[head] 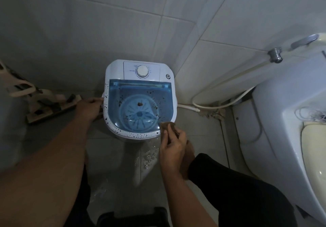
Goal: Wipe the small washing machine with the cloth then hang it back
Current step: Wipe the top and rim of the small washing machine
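Note:
A small white washing machine [114, 69] stands on the floor against the tiled wall. Its clear blue lid [139, 101] and white rim are spattered with dark specks. A round dial [142, 71] sits on its back panel. My left hand [88, 109] grips the machine's left side. My right hand [172, 147] presses a brown cloth [167, 127] against the near right corner of the rim.
A white toilet [289, 113] with a hose [220, 85] stands to the right. A mop or cleaning tool [44, 101] lies on the floor at left. Water is splashed on the floor tiles [148, 156] before the machine. A dark stool [134, 216] sits below me.

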Available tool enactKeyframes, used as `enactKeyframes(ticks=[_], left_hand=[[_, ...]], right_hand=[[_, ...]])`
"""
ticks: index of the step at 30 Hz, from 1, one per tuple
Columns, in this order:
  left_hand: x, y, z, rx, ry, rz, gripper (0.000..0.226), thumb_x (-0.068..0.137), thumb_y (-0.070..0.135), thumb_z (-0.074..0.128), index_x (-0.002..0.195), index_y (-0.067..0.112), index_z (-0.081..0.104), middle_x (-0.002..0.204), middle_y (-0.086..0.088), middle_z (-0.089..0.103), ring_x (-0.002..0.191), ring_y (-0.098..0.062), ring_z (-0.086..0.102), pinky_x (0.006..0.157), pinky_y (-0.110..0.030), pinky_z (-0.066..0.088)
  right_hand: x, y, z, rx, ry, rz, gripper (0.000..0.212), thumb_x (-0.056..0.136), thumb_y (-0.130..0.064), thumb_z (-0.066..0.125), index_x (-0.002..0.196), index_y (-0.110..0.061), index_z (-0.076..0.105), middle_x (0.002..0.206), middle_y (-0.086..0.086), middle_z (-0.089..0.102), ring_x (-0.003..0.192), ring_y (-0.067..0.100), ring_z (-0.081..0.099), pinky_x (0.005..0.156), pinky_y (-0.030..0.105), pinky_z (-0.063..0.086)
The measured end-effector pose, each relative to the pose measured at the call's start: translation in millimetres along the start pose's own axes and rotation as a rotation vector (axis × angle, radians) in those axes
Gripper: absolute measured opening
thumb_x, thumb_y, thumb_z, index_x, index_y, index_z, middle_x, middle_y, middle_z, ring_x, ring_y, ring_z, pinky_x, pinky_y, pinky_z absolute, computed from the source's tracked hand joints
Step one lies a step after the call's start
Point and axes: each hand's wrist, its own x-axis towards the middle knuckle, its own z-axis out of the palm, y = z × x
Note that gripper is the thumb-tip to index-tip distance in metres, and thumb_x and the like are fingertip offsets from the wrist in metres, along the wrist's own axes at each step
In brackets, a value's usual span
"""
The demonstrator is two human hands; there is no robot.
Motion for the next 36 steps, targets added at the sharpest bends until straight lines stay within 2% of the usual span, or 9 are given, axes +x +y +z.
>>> enactKeyframes(ticks=[2,6,10,13,16,18,25,31,36], left_hand=[[2,-1,-1,-0.008,-0.001,-0.018,0.013,0.093,0.014,0.062,0.104,0.012,0.069,0.101,-0.014,0.070,0.068,-0.016,0.067,0.042,-0.019,0.054],[1,-1,-1,0.025,-0.001,-0.013,0.014,0.092,0.017,0.065,0.105,0.012,0.070,0.103,-0.014,0.071,0.060,-0.011,0.069,0.045,-0.020,0.054],[-1,1,-1,0.035,-0.002,-0.031,0.025,0.093,0.018,0.064,0.114,0.005,0.070,0.103,-0.015,0.071,0.066,-0.015,0.067,0.042,-0.019,0.055],[-1,2,-1,0.033,-0.003,-0.042,0.025,0.092,0.019,0.066,0.112,0.005,0.070,0.103,-0.017,0.072,0.073,-0.021,0.067,0.048,-0.024,0.058],[1,0,-3,0.043,0.007,-0.042,0.026,0.090,0.021,0.068,0.110,0.005,0.071,0.105,-0.017,0.074,0.086,-0.029,0.072,0.070,-0.037,0.061],[2,-1,-3,0.042,0.010,-0.039,0.027,0.090,0.023,0.068,0.110,0.006,0.072,0.103,-0.015,0.074,0.083,-0.026,0.071,0.069,-0.036,0.059],[6,-2,-2,0.004,-0.031,-0.073,0.027,0.092,0.021,0.065,0.116,0.008,0.069,0.106,-0.014,0.073,0.085,-0.024,0.070,0.072,-0.035,0.058],[6,-2,-4,-0.005,-0.042,-0.092,0.024,0.092,0.021,0.064,0.113,0.010,0.068,0.106,-0.013,0.073,0.095,-0.028,0.071,0.083,-0.042,0.059],[6,-2,-4,-0.020,-0.029,-0.076,0.013,0.091,0.024,0.066,0.096,0.013,0.071,0.100,-0.015,0.074,0.091,-0.030,0.071,0.088,-0.052,0.058]], right_hand=[[-5,-2,-1,-0.070,-0.052,-0.144,0.027,0.094,-0.013,0.072,0.121,-0.012,0.075,0.122,0.009,0.064,0.112,0.025,0.064,0.103,0.007,0.037],[-1,1,-6,-0.158,-0.141,-0.340,0.028,0.095,-0.018,0.073,0.122,-0.019,0.075,0.127,0.004,0.065,0.113,0.021,0.061,0.106,0.010,0.036],[21,17,-10,-0.179,-0.042,-0.198,0.028,0.099,-0.036,0.061,0.123,-0.031,0.073,0.131,-0.006,0.060,0.115,0.016,0.059,0.094,0.040,0.055],[25,27,-11,-0.225,-0.055,-0.188,0.035,0.100,-0.049,0.050,0.128,-0.037,0.068,0.133,-0.013,0.055,0.117,0.012,0.057,0.091,0.046,0.056],[11,23,-10,-0.174,-0.094,-0.317,0.028,0.099,-0.032,0.062,0.124,-0.027,0.073,0.131,0.001,0.062,0.115,0.022,0.061,0.102,0.035,0.051],[-4,15,-1,-0.154,-0.158,-0.403,0.028,0.095,-0.020,0.070,0.123,-0.019,0.075,0.131,0.008,0.064,0.116,0.024,0.060,0.107,0.019,0.041],[-10,-6,17,-0.237,-0.378,-0.705,0.031,0.101,-0.026,0.062,0.131,-0.024,0.069,0.135,0.001,0.062,0.112,0.026,0.059,0.087,0.040,0.053],[13,24,-20,-0.252,-0.307,-0.623,0.036,0.095,-0.019,0.069,0.130,-0.028,0.070,0.139,-0.002,0.062,0.109,0.024,0.061,0.092,0.039,0.054],[9,18,-4,-0.289,-0.353,-0.716,0.037,0.094,-0.017,0.069,0.131,-0.023,0.069,0.137,0.004,0.062,0.107,0.029,0.062,0.086,0.044,0.054]])
